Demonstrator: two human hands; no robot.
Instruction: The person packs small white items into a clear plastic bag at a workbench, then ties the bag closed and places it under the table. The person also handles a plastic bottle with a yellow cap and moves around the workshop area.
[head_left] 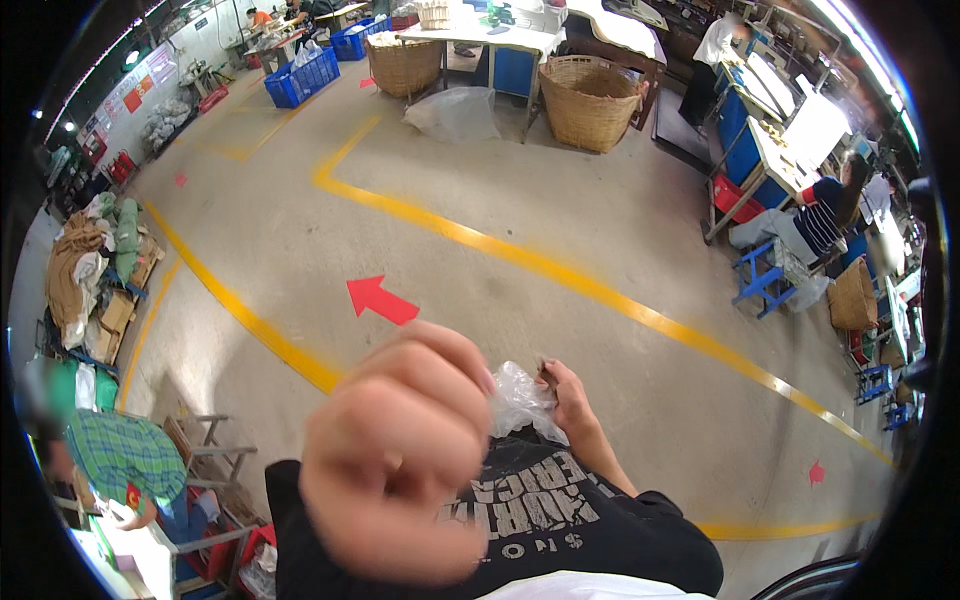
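Close to the camera, my left hand (400,455) looms large and somewhat blurred, its fingers curled into a fist. I see nothing between those fingers. Lower and farther away, in front of my black printed shirt (540,500), my right hand (569,400) has its fingers closed on a crumpled clear plastic bag (522,400). The bag hangs against the shirt front. Whether anything is inside it I cannot tell. Part of my left forearm is hidden behind the fist.
Yellow lines (560,268) and a red arrow (382,299) mark the grey floor. Wicker baskets (590,105) stand by worktables ahead. A seated person in a striped top (822,215) is at right; another in a green checked shirt (125,455) is at lower left. Blue crates (303,78) lie far left.
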